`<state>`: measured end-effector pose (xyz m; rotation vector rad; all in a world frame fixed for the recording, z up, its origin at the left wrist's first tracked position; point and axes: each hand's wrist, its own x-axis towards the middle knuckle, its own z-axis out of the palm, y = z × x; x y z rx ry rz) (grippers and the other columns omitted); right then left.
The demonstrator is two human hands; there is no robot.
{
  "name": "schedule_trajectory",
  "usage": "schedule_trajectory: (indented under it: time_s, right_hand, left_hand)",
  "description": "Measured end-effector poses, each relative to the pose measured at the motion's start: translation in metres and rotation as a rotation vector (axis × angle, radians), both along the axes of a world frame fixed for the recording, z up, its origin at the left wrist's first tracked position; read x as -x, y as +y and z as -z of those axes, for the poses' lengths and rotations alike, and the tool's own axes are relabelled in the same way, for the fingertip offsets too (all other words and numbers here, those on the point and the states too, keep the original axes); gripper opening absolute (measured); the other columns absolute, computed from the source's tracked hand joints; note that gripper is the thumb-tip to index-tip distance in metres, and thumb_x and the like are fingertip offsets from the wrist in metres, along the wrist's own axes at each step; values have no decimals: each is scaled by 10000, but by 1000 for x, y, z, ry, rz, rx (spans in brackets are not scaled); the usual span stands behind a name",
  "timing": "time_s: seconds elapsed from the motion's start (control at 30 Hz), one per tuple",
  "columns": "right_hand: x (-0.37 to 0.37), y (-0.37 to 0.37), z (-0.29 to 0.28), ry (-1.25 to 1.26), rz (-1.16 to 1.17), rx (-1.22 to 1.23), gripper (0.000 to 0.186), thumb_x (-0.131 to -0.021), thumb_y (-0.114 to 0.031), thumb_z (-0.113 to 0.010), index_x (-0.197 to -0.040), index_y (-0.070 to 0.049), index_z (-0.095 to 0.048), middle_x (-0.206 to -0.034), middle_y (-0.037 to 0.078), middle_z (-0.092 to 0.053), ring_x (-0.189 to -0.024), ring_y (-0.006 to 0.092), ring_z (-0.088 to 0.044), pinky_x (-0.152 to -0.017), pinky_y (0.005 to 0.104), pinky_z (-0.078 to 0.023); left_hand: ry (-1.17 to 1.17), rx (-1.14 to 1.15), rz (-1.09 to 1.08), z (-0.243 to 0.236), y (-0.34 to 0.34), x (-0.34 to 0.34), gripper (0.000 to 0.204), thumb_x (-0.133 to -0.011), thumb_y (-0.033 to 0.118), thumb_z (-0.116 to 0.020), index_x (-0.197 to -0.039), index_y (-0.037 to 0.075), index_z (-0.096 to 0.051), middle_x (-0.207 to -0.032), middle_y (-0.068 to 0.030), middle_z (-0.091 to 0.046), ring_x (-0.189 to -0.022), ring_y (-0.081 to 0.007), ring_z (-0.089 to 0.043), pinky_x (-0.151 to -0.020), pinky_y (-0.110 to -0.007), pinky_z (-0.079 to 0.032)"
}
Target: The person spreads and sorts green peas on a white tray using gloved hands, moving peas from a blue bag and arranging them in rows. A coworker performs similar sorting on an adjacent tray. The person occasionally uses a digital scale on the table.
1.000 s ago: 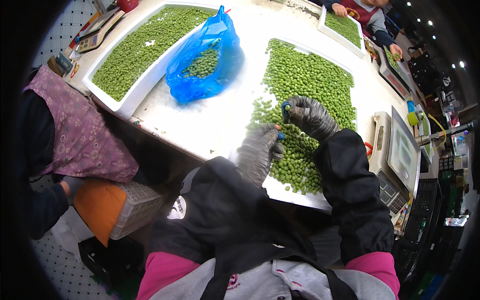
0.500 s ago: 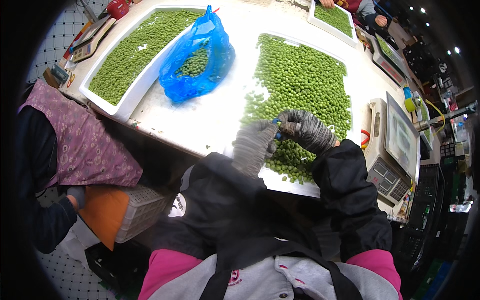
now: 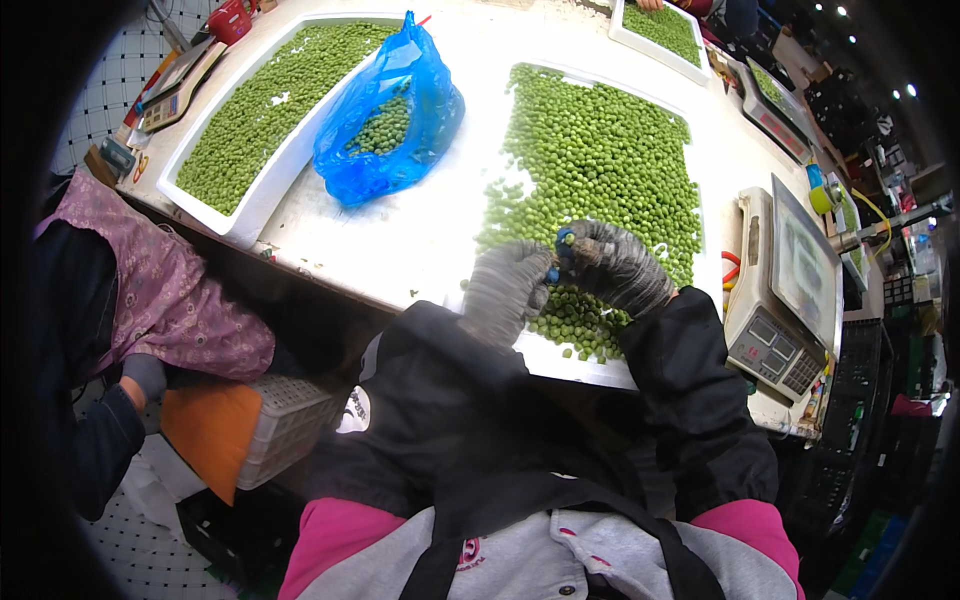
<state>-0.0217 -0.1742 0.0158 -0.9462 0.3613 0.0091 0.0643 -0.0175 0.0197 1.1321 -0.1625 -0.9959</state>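
As left hand [image 3: 506, 288] and right hand [image 3: 618, 264] nearly meet over peas [image 3: 608, 145] | both curled | can't tell if grasping

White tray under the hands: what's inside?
Round green peas lie in the white tray. I can't see what the left hand and right hand cover, or the bottom under the peas.

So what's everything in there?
Small round green peas: countless, green, trays and bag
Rectangular white foam trays: 3+, white, tabletop
Crumpled blue plastic bag: one, blue, between nearer trays
Boxy electronic scales: 3+, mostly pale, tabletop edges
Long white tabletop: one, white, centre
Red container: one, red, upper left
Flat orange sheet: one, orange, by crate
Lattice plastic crate: one, grey, lower left
Neighbouring workers: 2+, dark sleeves, left and top
Dark clutter: uncountable, black, right
Left grip, right grip: two, grey gloves, at nearest tray
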Motion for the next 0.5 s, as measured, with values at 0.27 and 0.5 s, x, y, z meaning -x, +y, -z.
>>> schedule_trajectory:
  time_s: [0.27, 0.5]
  right_hand:
    - [21, -14, -22, -13, 95, 380, 215, -831, -148, -622, -975, 9, -590, -844, 43, -590, -760, 144, -579, -726, 274, -484]
    - [37, 4, -26, 13, 56, 623, 178, -814, -114, -620, -965, -21, -595, -841, 55, -600, -800, 135, -568, -752, 275, -467]
  left_hand:
    - [-364, -65, 200, 2, 5, -6, 208, -776, 75, -623, -978, 43, -586, -851, -78, -594, -659, -168, -569, -541, -262, -461]
    - [-1135, 14, 416, 7, 10, -8, 395, -755, 108, -607, -1146, 77, -560, -1086, -132, -578, -998, -331, -549, -823, -395, -465]
